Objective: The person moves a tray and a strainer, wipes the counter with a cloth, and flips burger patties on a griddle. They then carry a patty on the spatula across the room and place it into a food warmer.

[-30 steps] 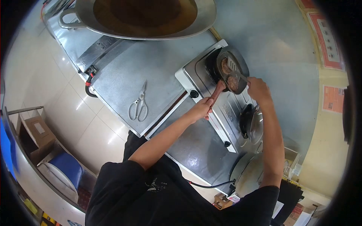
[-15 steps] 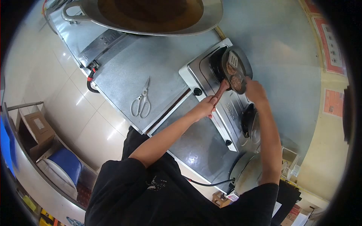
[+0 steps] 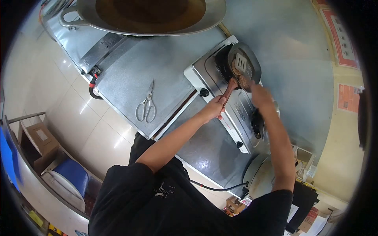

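My left hand is closed round the brown handle of a dark frying pan, which is tilted over the far burner of a two-burner gas stove. My right hand, slightly blurred, grips a slotted spatula; its handle is mostly hidden by the hand. The spatula's pale blade lies over browned patties inside the pan, covering part of them.
A big metal wok of brown liquid stands at the top. Scissors lie on the metal counter. A second dark pan sits on the near burner. A large round pot stands near my right elbow.
The spatula blade has shifted slightly left and down over the patties. My right hand has moved a little left and down, and the camera view has shifted slightly.
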Demonstrator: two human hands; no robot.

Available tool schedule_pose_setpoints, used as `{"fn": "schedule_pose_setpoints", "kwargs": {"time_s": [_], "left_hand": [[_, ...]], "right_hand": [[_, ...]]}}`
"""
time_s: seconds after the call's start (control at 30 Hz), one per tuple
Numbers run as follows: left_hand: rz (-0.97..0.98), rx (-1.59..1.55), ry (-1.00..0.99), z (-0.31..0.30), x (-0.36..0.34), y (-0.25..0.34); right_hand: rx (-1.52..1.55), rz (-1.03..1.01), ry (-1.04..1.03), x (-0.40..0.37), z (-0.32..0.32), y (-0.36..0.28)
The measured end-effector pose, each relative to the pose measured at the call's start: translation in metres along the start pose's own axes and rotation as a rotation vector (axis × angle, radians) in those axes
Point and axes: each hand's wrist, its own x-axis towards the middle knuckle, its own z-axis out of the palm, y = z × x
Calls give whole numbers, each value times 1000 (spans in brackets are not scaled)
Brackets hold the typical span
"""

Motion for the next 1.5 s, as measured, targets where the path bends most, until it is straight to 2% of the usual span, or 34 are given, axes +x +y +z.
{"fn": "schedule_pose_setpoints", "kwargs": {"time_s": [0.1, 0.2, 0.27, 0.43, 0.53, 0.67, 0.77, 0.87, 0.97, 1.07, 1.17, 1.27, 1.37, 1.5], "left_hand": [[-6, 4, -20, 1, 4, -1], [9, 9, -29, 1, 5, -6], [22, 13, -28, 2, 5, -5], [23, 8, -15, 3, 4, -4], [15, 8, -14, 0, 8, -7], [39, 4, 4, -1, 4, -4], [42, 18, 26, 2, -1, 1], [32, 26, 44, 4, -1, -2], [29, 16, 27, 3, 6, -8], [23, 26, 31, 4, 4, -8], [41, 47, 57, 7, -2, -7], [60, 72, 48, 5, 8, -16], [32, 100, 71, 8, 0, -7], [27, 88, 84, 9, 0, -10]], "right_hand": [[81, 137, -20, 9, 24, -18], [70, 75, 27, 3, 3, 26], [114, 111, 10, -17, -23, 36], [178, 52, 40, -25, -3, 34], [185, 135, 99, -1, 11, 14], [284, 97, 120, 11, 0, 45], [269, 99, 68, -37, -29, 43], [216, 125, -82, -55, -21, 36], [285, 144, 43, -47, 1, 25], [269, 112, 54, -44, 6, 38], [412, 86, 159, -51, 16, 62], [284, 99, 129, -49, 39, 47], [168, 149, 44, -49, 28, 21], [196, 31, 90, -47, 13, 75]]}}
